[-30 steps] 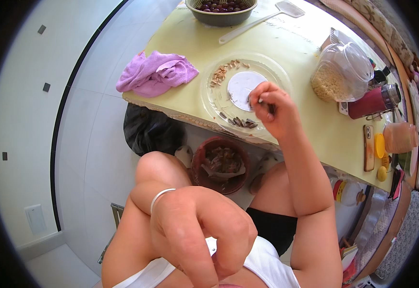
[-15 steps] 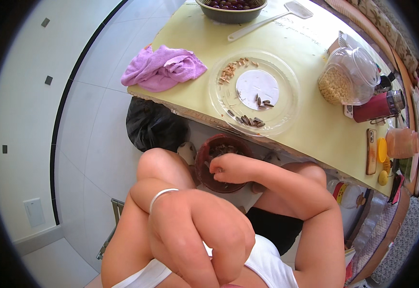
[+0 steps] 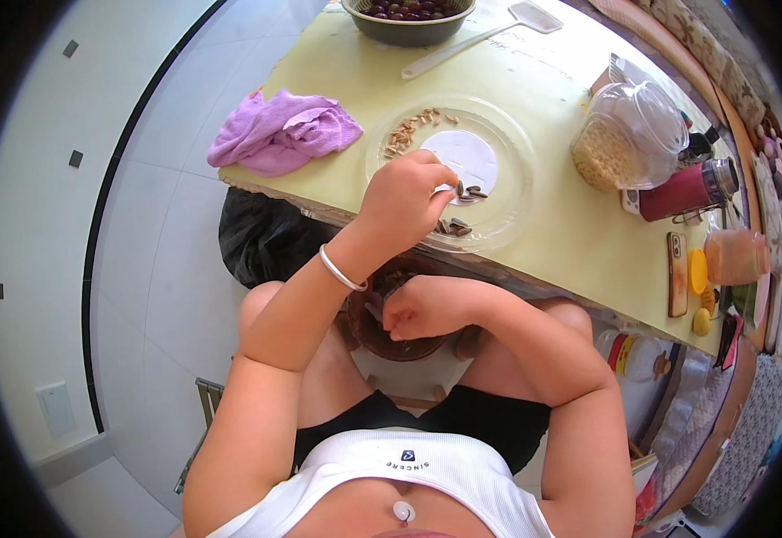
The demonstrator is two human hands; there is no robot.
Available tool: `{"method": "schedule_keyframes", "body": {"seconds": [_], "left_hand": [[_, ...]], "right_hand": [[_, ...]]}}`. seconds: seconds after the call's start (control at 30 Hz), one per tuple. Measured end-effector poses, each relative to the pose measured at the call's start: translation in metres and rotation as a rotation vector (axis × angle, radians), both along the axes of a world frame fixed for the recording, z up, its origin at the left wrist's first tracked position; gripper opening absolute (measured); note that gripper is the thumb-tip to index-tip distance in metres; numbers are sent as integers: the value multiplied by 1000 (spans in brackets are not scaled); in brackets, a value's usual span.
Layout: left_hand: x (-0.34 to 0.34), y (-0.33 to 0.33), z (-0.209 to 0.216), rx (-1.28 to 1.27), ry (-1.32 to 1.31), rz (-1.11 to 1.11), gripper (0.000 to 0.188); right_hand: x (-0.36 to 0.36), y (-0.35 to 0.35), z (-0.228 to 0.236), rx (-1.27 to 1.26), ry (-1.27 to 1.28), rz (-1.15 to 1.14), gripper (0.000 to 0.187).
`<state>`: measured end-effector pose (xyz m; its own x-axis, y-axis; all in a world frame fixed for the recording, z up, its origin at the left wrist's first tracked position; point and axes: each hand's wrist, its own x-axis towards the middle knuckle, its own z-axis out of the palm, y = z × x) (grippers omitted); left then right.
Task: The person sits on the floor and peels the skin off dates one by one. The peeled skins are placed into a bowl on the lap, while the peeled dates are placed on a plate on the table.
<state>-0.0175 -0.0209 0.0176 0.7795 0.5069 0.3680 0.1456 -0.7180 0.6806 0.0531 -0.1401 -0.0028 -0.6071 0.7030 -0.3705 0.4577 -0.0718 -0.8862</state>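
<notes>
My left hand (image 3: 413, 202), with a white bangle on its wrist, reaches over the clear round plate (image 3: 518, 175). Its thumb and forefinger pinch at a dark sunflower seed (image 3: 459, 189) on the plate's white centre. More unshelled seeds (image 3: 453, 228) lie at the near rim, partly behind the hand, and pale shelled kernels (image 3: 402, 139) at the far left. Below the table edge, my right hand (image 3: 431, 308) hangs over a dark red bucket (image 3: 400, 348) between my knees. Its fingers are curled closed; whether they hold anything is hidden.
A purple cloth (image 3: 283, 134) lies at the table's left corner. Farther back are a bowl of dark round fruit (image 3: 409, 29) and a white spatula (image 3: 463, 47). A clear tub (image 3: 606, 152), a red flask (image 3: 682, 191) and a phone (image 3: 676, 273) stand or lie at right.
My left hand has gone from close by my body out to the seeds on the plate. My right hand stays over the bucket. The whole view has shifted slightly.
</notes>
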Motion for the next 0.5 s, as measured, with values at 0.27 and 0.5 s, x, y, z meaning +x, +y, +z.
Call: {"method": "schedule_keyframes", "body": {"seconds": [0.27,0.5], "left_hand": [[26,5,-27,377,59,-80,14],[29,8,-28,403,111,-83,4]], "right_hand": [[16,-1,19,-90,165,158,21],[77,-9,33,-128,796,-311,24]]}}
